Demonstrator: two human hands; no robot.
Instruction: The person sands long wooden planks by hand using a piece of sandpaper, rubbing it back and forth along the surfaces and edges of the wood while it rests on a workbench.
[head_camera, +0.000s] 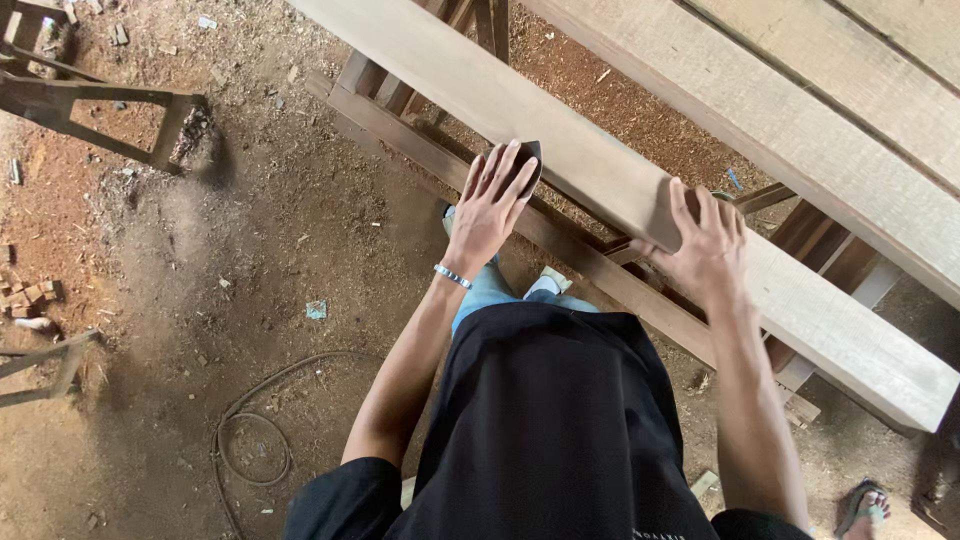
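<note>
Sanding looks to be the step in hand: the left hand (490, 205) lies flat, fingers (508, 170) together and stretched out, pressing a small dark pointed sanding pad (530, 158) against the near side face of the long pale planed timber beam (600, 175). The right hand (705, 245) rests further along the same beam, fingers spread apart over its upper edge and palm on the side face, steadying it and holding nothing. The beam runs slantwise across the view, lying on a dark brown wooden trestle frame (560, 245) that serves as worktop; a second, wider pale plank (800, 110) lies just beyond it.

In my judgement, the next stroke calls for even pressure along the grain while the right hand keeps the beam from shifting.

Most of the pad is covered by the left hand, so its true shape and whether it is paper or a block cannot be told. The beam's far end runs out of the top of the picture. On the sawdust-strewn earth floor (250, 260) lies a looped grey cable (250, 440), possibly a hose; the view is too poor to say.
</note>
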